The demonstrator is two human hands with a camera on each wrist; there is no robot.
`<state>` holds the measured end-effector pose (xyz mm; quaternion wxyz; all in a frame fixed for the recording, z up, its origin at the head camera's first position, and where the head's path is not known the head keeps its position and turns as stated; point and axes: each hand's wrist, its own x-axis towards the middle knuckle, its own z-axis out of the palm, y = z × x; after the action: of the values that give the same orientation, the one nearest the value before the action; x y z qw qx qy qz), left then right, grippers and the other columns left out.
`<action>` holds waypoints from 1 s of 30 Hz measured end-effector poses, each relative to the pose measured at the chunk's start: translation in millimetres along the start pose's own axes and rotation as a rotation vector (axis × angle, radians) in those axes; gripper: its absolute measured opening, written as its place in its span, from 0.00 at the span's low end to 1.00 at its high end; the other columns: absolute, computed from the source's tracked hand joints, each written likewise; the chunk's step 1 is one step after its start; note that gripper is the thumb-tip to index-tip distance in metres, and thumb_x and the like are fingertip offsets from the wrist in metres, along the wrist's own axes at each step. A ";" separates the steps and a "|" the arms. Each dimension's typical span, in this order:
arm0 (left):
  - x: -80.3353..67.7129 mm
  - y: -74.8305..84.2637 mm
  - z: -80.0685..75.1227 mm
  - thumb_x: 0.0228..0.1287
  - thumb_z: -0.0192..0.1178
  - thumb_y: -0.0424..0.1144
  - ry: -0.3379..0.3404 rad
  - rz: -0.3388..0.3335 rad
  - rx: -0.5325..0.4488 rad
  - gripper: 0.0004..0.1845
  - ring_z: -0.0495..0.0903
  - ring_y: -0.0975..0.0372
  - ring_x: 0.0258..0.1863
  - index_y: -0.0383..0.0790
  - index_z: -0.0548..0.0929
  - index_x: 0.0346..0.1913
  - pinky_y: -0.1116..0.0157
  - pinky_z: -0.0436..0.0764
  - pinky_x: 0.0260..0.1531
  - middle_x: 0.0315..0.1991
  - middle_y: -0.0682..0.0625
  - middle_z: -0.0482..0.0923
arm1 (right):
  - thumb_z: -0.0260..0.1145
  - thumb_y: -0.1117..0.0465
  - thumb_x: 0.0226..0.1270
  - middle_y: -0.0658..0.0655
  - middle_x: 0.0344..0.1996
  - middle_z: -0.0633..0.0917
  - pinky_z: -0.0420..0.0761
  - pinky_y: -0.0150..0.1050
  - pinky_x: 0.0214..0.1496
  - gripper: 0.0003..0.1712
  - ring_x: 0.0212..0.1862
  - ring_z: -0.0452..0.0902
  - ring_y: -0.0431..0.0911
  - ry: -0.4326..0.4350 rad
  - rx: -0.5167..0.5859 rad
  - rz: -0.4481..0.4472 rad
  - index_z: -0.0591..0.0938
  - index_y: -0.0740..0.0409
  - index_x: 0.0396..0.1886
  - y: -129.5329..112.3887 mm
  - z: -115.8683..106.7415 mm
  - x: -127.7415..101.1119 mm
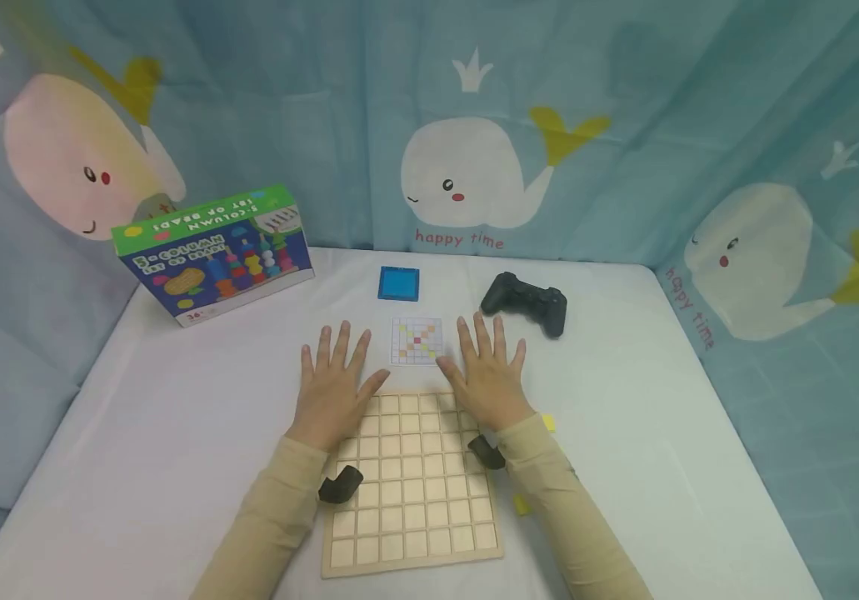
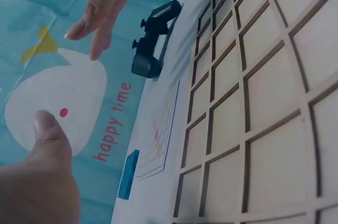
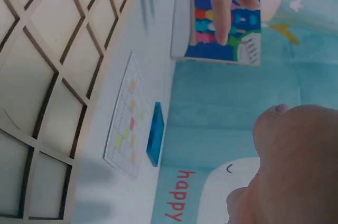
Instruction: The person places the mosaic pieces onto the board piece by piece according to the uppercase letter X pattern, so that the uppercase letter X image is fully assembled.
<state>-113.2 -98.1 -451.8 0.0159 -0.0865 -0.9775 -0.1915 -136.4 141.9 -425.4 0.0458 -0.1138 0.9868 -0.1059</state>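
My left hand [image 1: 333, 394] is held with fingers spread over the upper left corner of a wooden grid board [image 1: 414, 493]. Across from it, my right hand [image 1: 491, 377] spreads its fingers over the board's upper right corner. Neither hand holds anything. Between the two hands lies a small printed grid card [image 1: 417, 341] with yellow, orange and red squares. The board's square cells hold no pieces where they show. Both hands appear raised above the table in the wrist views, where the left thumb [image 2: 50, 150] and the board [image 2: 274, 92] show close up.
Beyond the card lies a blue square tray [image 1: 399, 284]. A black game controller [image 1: 525, 303] is at the back right, and a bead-set box [image 1: 219, 258] stands at the back left. Yellow pieces [image 1: 522, 505] peek out beside the right forearm. Curtains [image 1: 324, 125] surround the white table [image 1: 661, 433].
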 end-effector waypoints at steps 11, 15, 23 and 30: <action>-45.1 -43.4 12.4 0.67 0.49 0.63 -0.063 0.019 -0.153 0.42 0.36 0.40 0.75 0.44 0.53 0.75 0.35 0.36 0.68 0.76 0.36 0.40 | 0.33 0.34 0.74 0.62 0.74 0.56 0.36 0.74 0.66 0.40 0.75 0.39 0.62 0.045 0.058 0.037 0.53 0.52 0.76 31.0 -19.0 -38.5; -55.3 -56.7 28.1 0.64 0.54 0.64 -0.041 0.044 -0.152 0.42 0.39 0.40 0.74 0.43 0.59 0.74 0.36 0.39 0.69 0.75 0.35 0.44 | 0.44 0.35 0.73 0.64 0.70 0.62 0.43 0.75 0.63 0.39 0.72 0.46 0.65 -0.019 0.067 0.079 0.59 0.54 0.73 58.7 -21.6 -67.1; -56.2 -63.1 38.6 0.61 0.55 0.65 0.042 0.090 -0.109 0.40 0.44 0.42 0.74 0.49 0.63 0.72 0.36 0.43 0.68 0.75 0.37 0.50 | 0.62 0.54 0.68 0.69 0.59 0.74 0.68 0.67 0.57 0.29 0.61 0.67 0.67 -0.081 0.074 0.140 0.71 0.64 0.63 113.2 -20.9 -102.1; -56.8 -63.8 36.4 0.62 0.56 0.63 0.054 0.099 -0.106 0.38 0.46 0.41 0.73 0.49 0.65 0.71 0.35 0.45 0.67 0.74 0.36 0.52 | 0.65 0.60 0.63 0.66 0.54 0.77 0.72 0.60 0.61 0.22 0.58 0.71 0.62 -0.131 0.151 0.161 0.76 0.65 0.55 131.6 -10.4 -117.2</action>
<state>-68.4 -151.8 -512.9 0.0469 -0.1302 -0.9598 -0.2440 -52.2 296.6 -436.3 0.1267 -0.0370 0.9768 -0.1685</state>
